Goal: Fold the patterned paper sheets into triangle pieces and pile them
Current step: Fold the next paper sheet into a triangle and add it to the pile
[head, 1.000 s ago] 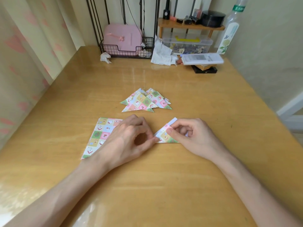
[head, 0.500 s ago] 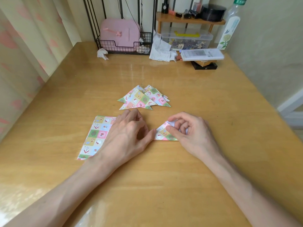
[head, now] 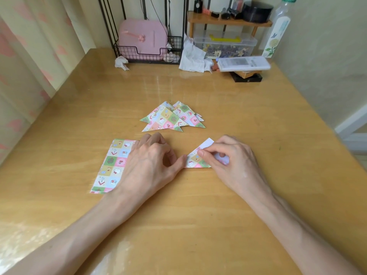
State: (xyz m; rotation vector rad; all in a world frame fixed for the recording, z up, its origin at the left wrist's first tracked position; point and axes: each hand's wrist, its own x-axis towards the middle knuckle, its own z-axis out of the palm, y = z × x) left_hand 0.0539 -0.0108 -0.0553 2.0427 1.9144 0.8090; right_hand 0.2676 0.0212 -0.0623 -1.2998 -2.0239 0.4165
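Wooden table (head: 198, 215), glossy, under both forearms. Just right of centre, flat on the wood: patterned piece (head: 193, 160), half folded into a triangle, with a white flap showing at its far corner. Pinched along the right side by right hand (head: 228, 161), thumb laid across the top, fingers curled over the fold. Touched at the left corner by the straight thumb of left hand (head: 151, 163); other fingers there curled in, gripping nothing, wrist lying over the right edge of the sheets (head: 113, 165). Sheets flat, unfolded, at near left, apart from the piece. Farther off, at the centre, just beyond both hands: pile (head: 168, 120) of finished triangles, overlapping, points toward the far side. Along the far edge, from left: crumpled tissue (head: 121, 62), wire basket (head: 147, 54) holding a pink box (head: 143, 36), clear tub (head: 224, 44) under a small shelf (head: 228, 21), remote (head: 242, 63), bottle (head: 278, 30) at far right. Curtain (head: 29, 56) down the left side.
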